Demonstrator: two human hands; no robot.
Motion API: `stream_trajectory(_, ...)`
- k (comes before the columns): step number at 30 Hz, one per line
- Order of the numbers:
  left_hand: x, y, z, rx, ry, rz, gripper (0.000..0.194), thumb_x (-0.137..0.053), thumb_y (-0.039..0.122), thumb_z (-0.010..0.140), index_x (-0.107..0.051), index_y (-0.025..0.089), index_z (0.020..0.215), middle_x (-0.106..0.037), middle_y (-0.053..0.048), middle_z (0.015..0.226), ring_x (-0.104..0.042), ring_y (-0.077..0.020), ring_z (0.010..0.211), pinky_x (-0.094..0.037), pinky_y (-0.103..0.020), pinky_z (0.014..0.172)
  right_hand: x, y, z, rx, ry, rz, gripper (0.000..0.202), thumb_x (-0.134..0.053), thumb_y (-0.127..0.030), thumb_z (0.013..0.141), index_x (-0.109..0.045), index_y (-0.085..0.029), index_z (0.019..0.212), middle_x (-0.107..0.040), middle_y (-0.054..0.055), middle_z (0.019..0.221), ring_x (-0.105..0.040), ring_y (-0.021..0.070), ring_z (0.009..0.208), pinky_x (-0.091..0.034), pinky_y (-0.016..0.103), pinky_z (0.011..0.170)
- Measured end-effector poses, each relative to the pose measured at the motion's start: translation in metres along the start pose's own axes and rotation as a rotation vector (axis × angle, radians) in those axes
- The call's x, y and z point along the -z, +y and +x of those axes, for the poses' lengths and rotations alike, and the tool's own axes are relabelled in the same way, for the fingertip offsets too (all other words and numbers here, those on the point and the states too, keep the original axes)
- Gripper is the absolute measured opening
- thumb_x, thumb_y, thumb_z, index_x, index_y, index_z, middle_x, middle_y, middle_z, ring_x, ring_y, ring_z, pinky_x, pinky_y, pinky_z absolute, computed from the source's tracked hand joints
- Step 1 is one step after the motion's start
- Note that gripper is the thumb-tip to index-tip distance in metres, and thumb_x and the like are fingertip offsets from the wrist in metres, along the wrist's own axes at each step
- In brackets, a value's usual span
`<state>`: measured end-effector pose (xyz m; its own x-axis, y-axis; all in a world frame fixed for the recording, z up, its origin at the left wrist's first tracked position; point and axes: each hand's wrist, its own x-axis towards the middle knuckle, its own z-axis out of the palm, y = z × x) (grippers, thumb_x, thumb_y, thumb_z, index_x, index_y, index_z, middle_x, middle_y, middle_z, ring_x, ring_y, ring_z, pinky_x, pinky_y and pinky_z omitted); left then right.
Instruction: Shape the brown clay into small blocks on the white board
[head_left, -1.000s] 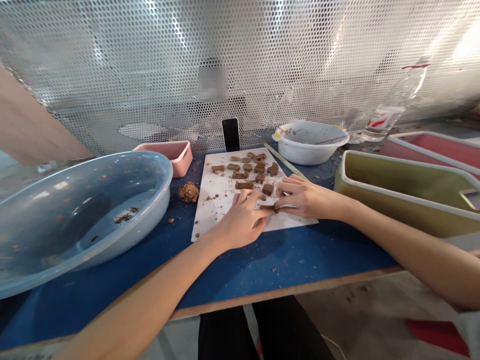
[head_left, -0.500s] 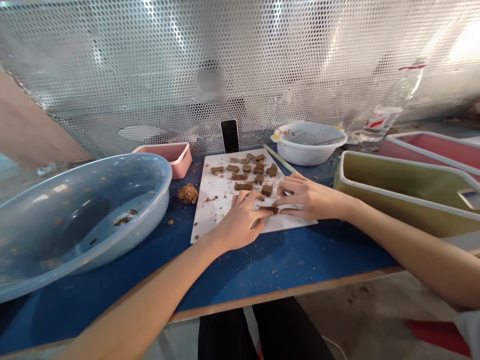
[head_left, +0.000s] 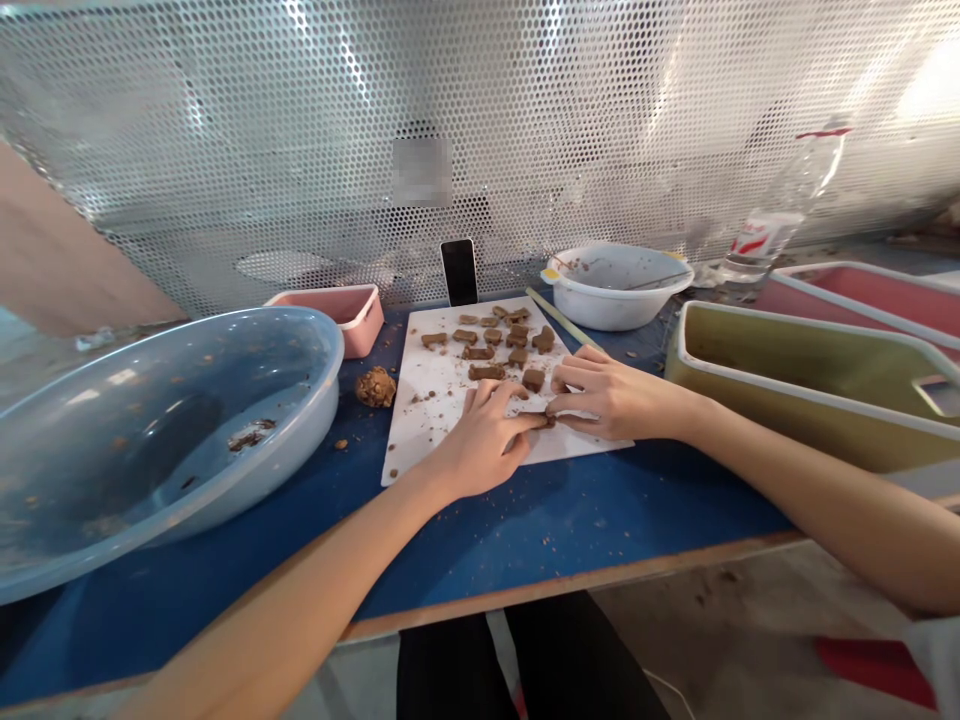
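Between my two hands, a small brown clay-like piece [head_left: 550,421] lies at the front right of the white board [head_left: 420,440], mostly hidden by fingertips. My left hand [head_left: 491,435] presses its fingers on the piece from the left. From the right, my right hand [head_left: 600,398] pinches the piece's other end. Just behind the fingers sits a brown block [head_left: 533,380]. Several brown shaped pieces, among them a bone-like one [head_left: 487,372], are spread over the back of the board with crumbs around them.
A large blue basin [head_left: 300,420] fills the left, beside a brown lump [head_left: 376,387] and a pink box [head_left: 364,320]. Behind the board are a phone [head_left: 460,272], a stick [head_left: 562,320] and a white bowl [head_left: 611,305]. Rightward stand a green bin [head_left: 780,415] and a bottle [head_left: 780,215].
My right hand has shifted slightly left, closer to my left fingertips, and less of the brown piece between them shows. Nothing else has visibly moved.
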<state>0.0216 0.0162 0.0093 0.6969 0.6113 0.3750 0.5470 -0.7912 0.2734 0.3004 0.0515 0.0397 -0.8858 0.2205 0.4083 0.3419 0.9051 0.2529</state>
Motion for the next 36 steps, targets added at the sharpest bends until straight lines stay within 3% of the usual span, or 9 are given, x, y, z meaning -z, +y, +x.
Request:
stream_trajectory(22, -0.0048, -0.0005, 0.0013, -0.021, 0.021, 0.034, 0.036, -0.060, 0.017, 0.107, -0.084, 0.024, 0.132, -0.058, -0.017, 0.149, -0.046, -0.0382, 0.142, -0.049, -0.062, 0.119, 0.0020, -0.0015, 0.0012, 0.014, 0.047, 0.003, 0.016, -0.059, -0.021, 0.112, -0.072, -0.019, 0.103, -0.065, 0.008, 0.103, -0.056, 0.0215, 0.092, -0.039, 0.037, 0.094)
stream_trajectory(36, -0.0048, -0.0030, 0.0021, -0.018, 0.045, 0.052, 0.037, -0.058, 0.016, 0.108, -0.084, 0.027, 0.132, -0.059, -0.016, 0.145, -0.047, -0.0367, 0.139, -0.050, -0.064, 0.119, 0.0014, -0.0018, -0.0004, -0.030, -0.006, 0.043, 0.012, -0.060, -0.025, 0.110, -0.071, -0.018, 0.110, -0.067, 0.008, 0.103, -0.058, 0.0237, 0.095, -0.041, 0.039, 0.096)
